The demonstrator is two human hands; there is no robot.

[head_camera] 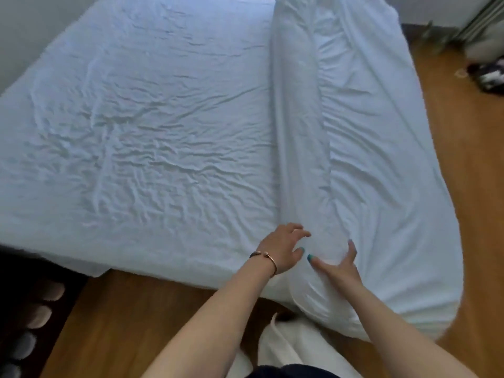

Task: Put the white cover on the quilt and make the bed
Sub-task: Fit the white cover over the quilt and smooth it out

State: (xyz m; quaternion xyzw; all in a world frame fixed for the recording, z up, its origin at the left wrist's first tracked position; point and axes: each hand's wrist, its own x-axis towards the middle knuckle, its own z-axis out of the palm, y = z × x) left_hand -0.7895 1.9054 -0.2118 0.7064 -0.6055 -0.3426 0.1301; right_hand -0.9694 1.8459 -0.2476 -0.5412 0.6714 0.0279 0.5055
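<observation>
Head view: looking down across a bed from its foot edge.
Bed (136, 118): covered by a wrinkled white sheet, its left side against a pale wall.
Quilt (368, 159): white, lying along the bed's right edge and spilling over it toward the floor; its inner edge is rolled into a long ridge (300, 118) running from the head edge down to the foot edge.
Left hand (283, 248): fingers spread and relaxed, gripping nothing, at the left flank of the ridge near the foot edge; a bracelet (266, 259) circles the wrist.
Right hand (338, 264): fingers straight and splayed, resting flat on the ridge's near end.
Floor (463, 132): wood, showing beyond the foot edge and right of the bed.
Bottom centre: white fabric (294, 347) hangs below the arms.
</observation>
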